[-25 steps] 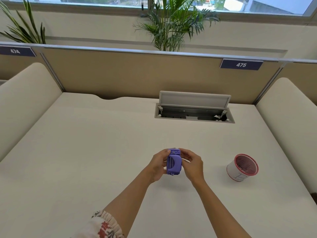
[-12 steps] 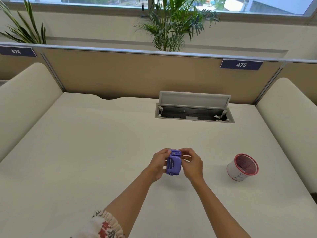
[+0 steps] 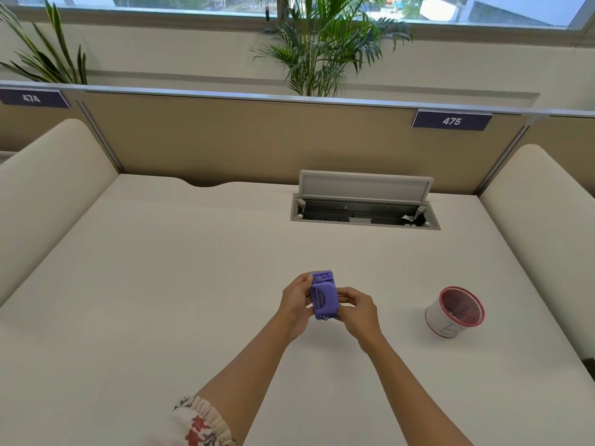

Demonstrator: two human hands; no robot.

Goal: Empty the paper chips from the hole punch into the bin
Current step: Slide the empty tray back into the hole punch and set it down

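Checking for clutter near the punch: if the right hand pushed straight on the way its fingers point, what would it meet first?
The right hand points left, so the purple hole punch it already grips; behind that, likely the left hand.

- We read "475" in white on a dark plate [image 3: 451,121] fixed to the top rail of the partition [image 3: 257,143], right of centre.
- We read "474" on a like plate [image 3: 32,98] at the far left of the same rail.
- We see a dark hand-drawn mark on the white side of the bin [image 3: 447,326]; we cannot read it.
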